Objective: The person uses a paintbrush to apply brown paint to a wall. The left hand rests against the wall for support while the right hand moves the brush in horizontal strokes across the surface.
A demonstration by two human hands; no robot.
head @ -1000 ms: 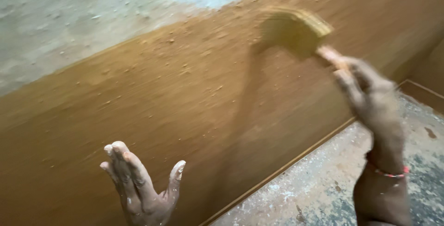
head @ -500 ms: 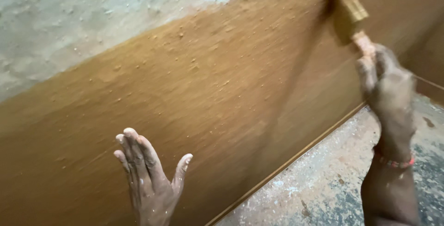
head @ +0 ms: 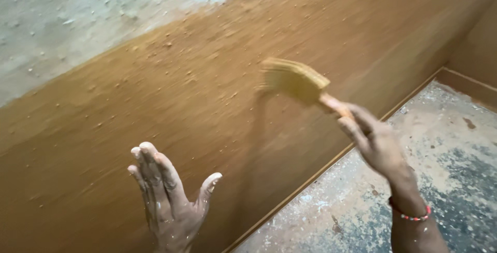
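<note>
Right hand (head: 375, 141) grips brush (head: 295, 80) against wall (head: 155, 103). Left hand (head: 168, 196) open, flat on it. Brown coat covers most; grey patch (head: 77, 15) at 11 o'clock remains unpainted.

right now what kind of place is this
Probably a room being painted or renovated: a wide brush in the right hand coats the wall brown, and the concrete floor is paint-spattered.
</note>
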